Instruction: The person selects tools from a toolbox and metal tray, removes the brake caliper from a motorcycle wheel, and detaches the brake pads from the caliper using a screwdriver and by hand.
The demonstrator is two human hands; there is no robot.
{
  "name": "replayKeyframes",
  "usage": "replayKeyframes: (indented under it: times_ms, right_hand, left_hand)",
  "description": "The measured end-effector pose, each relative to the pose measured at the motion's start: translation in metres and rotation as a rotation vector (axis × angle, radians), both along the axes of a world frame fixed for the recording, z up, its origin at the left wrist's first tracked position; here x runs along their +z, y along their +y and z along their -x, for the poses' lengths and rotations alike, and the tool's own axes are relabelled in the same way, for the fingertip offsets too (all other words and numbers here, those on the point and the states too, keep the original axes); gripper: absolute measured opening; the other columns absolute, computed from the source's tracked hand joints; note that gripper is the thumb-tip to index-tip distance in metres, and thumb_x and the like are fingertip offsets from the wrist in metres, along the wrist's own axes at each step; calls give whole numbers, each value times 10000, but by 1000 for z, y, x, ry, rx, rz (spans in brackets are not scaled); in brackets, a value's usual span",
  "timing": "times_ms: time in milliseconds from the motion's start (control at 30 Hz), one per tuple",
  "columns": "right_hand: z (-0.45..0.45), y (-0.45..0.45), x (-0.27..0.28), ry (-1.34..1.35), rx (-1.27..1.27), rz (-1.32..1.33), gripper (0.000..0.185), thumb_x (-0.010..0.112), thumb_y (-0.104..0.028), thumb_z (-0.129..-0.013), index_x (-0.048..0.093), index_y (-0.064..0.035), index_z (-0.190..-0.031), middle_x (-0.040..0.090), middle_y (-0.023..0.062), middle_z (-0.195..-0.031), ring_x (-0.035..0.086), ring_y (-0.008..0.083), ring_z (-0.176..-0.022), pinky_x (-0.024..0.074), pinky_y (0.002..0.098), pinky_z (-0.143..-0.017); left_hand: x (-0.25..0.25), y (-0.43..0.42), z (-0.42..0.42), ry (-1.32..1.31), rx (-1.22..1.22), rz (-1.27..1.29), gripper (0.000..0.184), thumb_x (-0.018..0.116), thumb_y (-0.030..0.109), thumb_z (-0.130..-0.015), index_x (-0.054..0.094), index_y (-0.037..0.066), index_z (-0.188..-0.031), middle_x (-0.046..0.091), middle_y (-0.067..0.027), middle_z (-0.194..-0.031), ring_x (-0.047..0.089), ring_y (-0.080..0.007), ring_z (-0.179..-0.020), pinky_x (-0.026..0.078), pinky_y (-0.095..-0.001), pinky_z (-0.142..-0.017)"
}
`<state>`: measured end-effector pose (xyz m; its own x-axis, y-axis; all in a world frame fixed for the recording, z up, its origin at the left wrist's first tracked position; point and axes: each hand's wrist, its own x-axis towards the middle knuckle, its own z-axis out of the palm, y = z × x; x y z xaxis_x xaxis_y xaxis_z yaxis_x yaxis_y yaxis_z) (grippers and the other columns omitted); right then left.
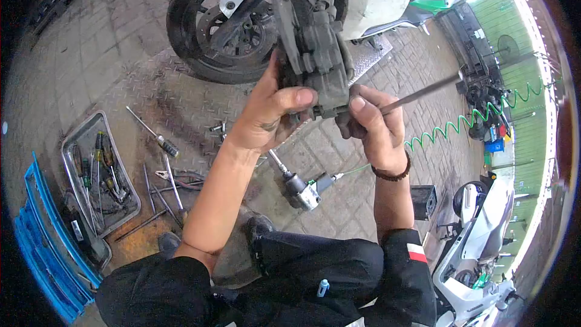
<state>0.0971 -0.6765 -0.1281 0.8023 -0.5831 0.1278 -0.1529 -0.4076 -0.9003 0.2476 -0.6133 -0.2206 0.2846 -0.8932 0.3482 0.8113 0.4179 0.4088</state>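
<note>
A dark, grimy brake caliper (327,54) is held up in front of the scooter's front wheel (230,36). My left hand (269,109) is closed round its lower left side, thumb pressed on its face. At the caliper's lower right corner, my right hand (378,124) is closed on a long metal rod-like tool (423,94) that slants up to the right. The tool's near end is hidden by the fingers, so its exact kind cannot be told. The right fingertips touch or nearly touch the caliper's bottom edge.
Below the hands lies an air impact wrench (302,191) on a green coiled hose (448,128). A metal tray (130,203) of screwdrivers, a loose screwdriver (160,139) and several bars lie at left. Blue plastic panels (45,248) are far left; another scooter (472,266) stands right.
</note>
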Motion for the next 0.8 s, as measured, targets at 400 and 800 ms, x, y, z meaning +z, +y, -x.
replayKeyframes:
  times_ms: [400,800]
  right_hand:
    - [4,-15,28,-29,113,523,164,622,-113,-870,570,34,-821,492,145,-662,484,253,-574,384,350,-548]
    - [10,-22,26,42,149,418,192,545,-110,-934,540,10,-785,469,42,-595,459,120,-558,373,281,-525]
  left_hand:
    - [55,9,-3,-307,325,38,625,695,93,-781,376,21,-1314,581,-83,-1151,577,-159,-1049,452,-298,-926]
    - [56,6,-4,-291,315,57,634,698,53,-768,370,5,-1308,575,-79,-1142,573,-155,-1042,458,-294,-917]
